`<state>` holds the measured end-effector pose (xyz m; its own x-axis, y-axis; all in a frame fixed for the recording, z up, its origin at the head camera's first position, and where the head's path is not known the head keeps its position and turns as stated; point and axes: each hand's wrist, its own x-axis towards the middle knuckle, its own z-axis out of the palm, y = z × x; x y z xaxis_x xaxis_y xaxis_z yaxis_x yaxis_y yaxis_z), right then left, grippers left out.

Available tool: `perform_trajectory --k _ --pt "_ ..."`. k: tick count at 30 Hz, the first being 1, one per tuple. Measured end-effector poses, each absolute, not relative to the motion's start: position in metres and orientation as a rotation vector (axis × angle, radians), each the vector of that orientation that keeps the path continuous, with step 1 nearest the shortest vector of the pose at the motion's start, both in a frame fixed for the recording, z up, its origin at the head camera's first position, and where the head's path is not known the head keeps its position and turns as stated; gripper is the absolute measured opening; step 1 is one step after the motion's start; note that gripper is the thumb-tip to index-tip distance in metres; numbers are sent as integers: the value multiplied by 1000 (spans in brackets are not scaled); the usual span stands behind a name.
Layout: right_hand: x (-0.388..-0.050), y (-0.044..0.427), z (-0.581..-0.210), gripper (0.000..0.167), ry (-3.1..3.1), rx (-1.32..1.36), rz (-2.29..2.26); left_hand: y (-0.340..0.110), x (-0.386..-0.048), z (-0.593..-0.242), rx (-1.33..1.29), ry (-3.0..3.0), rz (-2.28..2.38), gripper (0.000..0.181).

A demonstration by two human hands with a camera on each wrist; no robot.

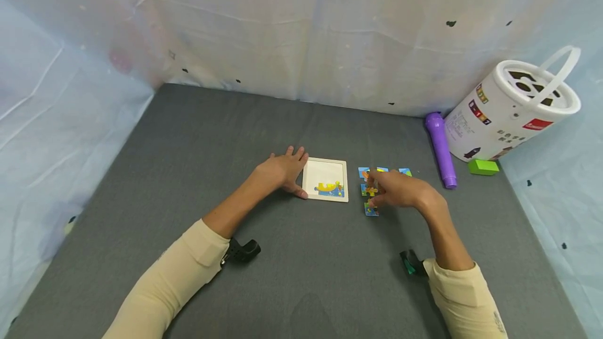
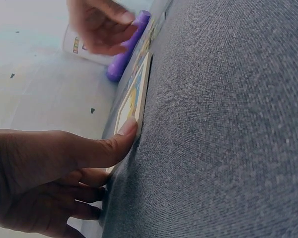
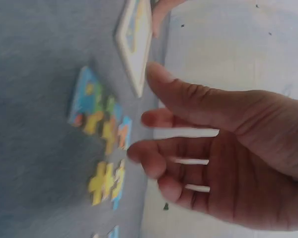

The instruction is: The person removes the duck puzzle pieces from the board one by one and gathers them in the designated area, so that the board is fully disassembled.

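A square wooden puzzle tray (image 1: pixel 324 170) lies flat on the table, with a few joined blue and yellow jigsaw pieces (image 1: pixel 331 190) in its lower part. My left hand (image 1: pixel 284 169) rests at the tray's left side, fingers spread, the thumb touching the frame near its lower left corner. Right of the tray, several loose jigsaw pieces (image 1: pixel 371 210) lie in rough rows. Above them hovers my right hand (image 1: pixel 400 188), its fingers loosely bent. In the right wrist view there is a gap between thumb and fingers, and nothing is held; pieces (image 3: pixel 102 111) lie below.
Toward the back right a purple microphone-shaped stick (image 1: pixel 441 150) lies beside a white bucket (image 1: pixel 499 114) with a handle and holes in its lid. A green block (image 1: pixel 483 167) sits at the bucket's base. Pale sheeting (image 1: pixel 282 41) hangs behind the grey table (image 1: pixel 301 255).
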<state>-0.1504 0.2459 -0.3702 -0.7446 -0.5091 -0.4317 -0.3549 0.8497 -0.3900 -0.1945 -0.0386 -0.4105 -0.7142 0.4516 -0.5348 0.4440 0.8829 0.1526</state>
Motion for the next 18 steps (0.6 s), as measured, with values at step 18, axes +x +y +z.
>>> perform_trajectory --k 18 --pt "-181 171 -372 34 2484 -912 -275 -38 -194 -408 636 2467 -2 115"
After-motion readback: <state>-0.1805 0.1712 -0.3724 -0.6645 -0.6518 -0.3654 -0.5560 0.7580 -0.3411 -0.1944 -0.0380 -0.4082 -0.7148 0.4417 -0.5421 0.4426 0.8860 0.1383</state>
